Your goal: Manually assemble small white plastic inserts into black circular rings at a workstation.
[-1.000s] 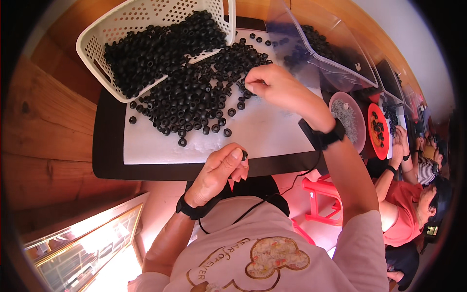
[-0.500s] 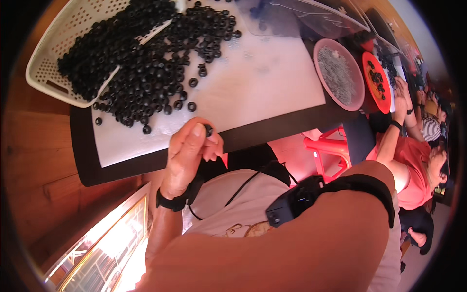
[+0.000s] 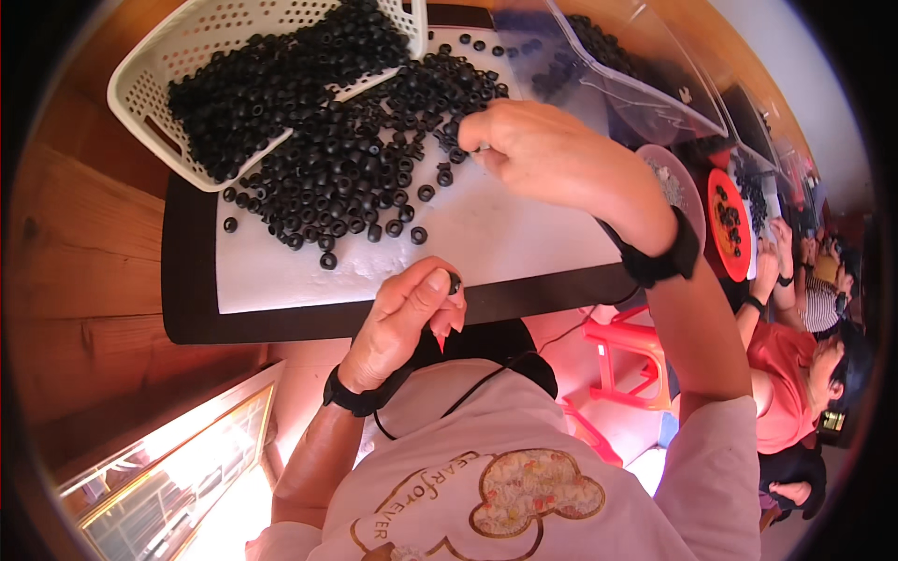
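My left hand (image 3: 398, 327) is closed in a pinch in front of the table's near edge. Between its thumb and fingers sits a small black ring-shaped part (image 3: 455, 283). My right hand (image 3: 543, 154) reaches over the table to the right side of a heap of black ring-shaped parts (image 3: 341, 187). Its fingers curl down and press together at the heap's edge; whatever they hold, if anything, is hidden. The heap spills from a tilted white perforated basket (image 3: 145, 93) onto a white sheet (image 3: 524, 243).
A clear plastic bin (image 3: 645, 65) stands at the back right. Beyond my right forearm are a pink bowl (image 3: 687, 192) of grey pieces, partly covered, and a red-orange plate (image 3: 718, 224) with black parts. A red stool (image 3: 627, 360) and other people sit to the right.
My right arm, bent close below with its hand out of sight, has stretched forward to the heap. My left hand keeps its pinch on the black ring. The whole view has shifted somewhat.
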Motion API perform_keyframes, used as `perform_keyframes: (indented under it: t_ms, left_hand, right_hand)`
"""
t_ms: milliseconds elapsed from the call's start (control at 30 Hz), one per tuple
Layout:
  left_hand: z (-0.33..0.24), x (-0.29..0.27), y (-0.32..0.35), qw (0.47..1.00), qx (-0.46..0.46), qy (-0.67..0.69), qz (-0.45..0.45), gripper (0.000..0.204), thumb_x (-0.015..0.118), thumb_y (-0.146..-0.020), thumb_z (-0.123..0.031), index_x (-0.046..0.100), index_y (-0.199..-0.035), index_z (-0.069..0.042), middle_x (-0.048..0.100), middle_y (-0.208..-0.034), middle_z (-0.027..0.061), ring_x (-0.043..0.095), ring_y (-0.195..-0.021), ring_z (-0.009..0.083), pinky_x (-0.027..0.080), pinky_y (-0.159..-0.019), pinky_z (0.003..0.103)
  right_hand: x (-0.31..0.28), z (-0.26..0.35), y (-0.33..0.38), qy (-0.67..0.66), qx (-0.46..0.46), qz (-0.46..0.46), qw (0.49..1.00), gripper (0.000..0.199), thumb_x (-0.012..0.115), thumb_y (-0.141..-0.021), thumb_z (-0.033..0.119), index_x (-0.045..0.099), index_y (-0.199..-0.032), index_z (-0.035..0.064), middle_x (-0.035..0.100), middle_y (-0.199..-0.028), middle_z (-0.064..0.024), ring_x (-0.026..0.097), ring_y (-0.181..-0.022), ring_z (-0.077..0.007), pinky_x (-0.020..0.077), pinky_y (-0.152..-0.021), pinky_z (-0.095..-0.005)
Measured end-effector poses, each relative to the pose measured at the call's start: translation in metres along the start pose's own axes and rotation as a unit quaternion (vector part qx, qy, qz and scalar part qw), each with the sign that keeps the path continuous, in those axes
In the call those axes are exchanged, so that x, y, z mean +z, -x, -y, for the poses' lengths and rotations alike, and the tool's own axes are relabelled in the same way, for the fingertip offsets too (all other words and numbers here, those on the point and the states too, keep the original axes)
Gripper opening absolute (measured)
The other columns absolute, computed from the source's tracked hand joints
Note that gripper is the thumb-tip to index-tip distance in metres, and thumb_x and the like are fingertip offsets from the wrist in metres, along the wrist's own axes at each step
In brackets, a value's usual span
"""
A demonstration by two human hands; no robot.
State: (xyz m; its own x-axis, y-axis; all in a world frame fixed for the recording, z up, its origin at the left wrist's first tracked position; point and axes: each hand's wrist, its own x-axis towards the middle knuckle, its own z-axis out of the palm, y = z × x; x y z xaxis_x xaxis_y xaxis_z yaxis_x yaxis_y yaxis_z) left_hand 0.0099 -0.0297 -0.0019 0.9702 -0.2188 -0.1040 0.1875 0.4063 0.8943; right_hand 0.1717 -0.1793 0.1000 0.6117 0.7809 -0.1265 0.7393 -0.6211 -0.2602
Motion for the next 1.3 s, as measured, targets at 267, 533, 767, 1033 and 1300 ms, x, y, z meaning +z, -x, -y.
perform_keyframes:
  t_ms: [267, 533, 767, 1033, 1300]
  left_hand:
    - [-0.004, -0.003, 0.001, 0.999, -0.028, -0.016, 0.028, 0.038, 0.043, -0.099, -0.038, 0.053, -0.09, -0.003, 0.054, -0.075, 0.0058, 0.051, -0.067, 0.0122, 0.042, -0.062, 0.024]
    - [-0.002, 0.0, -0.001, 1.0, -0.008, -0.02, 0.006, 0.039, 0.042, -0.1, -0.036, 0.054, -0.085, -0.002, 0.05, -0.067, 0.002, 0.048, -0.061, 0.0098, 0.04, -0.056, 0.024]
    - [-0.005, 0.002, 0.0, 1.0, -0.02, -0.006, -0.005, 0.039, 0.042, -0.1, -0.036, 0.054, -0.086, -0.002, 0.052, -0.069, 0.004, 0.048, -0.061, 0.0104, 0.041, -0.058, 0.024]
    - [-0.005, -0.005, 0.001, 1.0, -0.014, 0.025, 0.003, 0.04, 0.04, -0.1, -0.038, 0.053, -0.09, -0.002, 0.048, -0.066, 0.0035, 0.051, -0.064, 0.0129, 0.042, -0.058, 0.025]
    - [-0.008, -0.002, -0.002, 0.998, -0.019, 0.055, 0.0, 0.04, 0.042, -0.099, -0.04, 0.053, -0.088, -0.003, 0.044, -0.062, 0.002, 0.052, -0.066, 0.0151, 0.041, -0.058, 0.025]
  right_hand:
    - [0.042, -0.017, -0.04, 0.021, 0.024, -0.051, 0.998, 0.01, 0.052, -0.077, 0.002, 0.06, -0.082, 0.001, 0.058, -0.088, -0.0167, 0.057, -0.089, -0.0344, 0.0456, -0.073, -0.0424]
    - [0.049, -0.001, -0.046, 0.039, 0.007, -0.094, 0.995, 0.008, 0.057, -0.072, 0.001, 0.063, -0.077, 0.0001, 0.061, -0.091, -0.0169, 0.062, -0.084, -0.0359, 0.0502, -0.067, -0.0449]
    - [0.048, 0.004, -0.047, 0.056, 0.001, -0.123, 0.991, 0.009, 0.059, -0.073, 0.002, 0.064, -0.08, -0.0014, 0.063, -0.094, -0.0184, 0.064, -0.083, -0.0365, 0.0515, -0.066, -0.044]
    - [0.025, 0.029, 0.009, -0.195, -0.05, -0.12, 0.972, 0.011, 0.052, -0.086, 0.007, 0.05, -0.085, -0.0038, 0.059, -0.067, -0.0221, 0.058, -0.067, -0.0446, 0.0461, -0.057, -0.047]
    - [0.064, 0.038, 0.064, -0.474, 0.011, -0.131, 0.87, 0.011, 0.057, -0.083, -0.005, 0.058, -0.094, -0.0012, 0.062, -0.078, -0.011, 0.063, -0.06, -0.0178, 0.0481, -0.055, -0.0273]
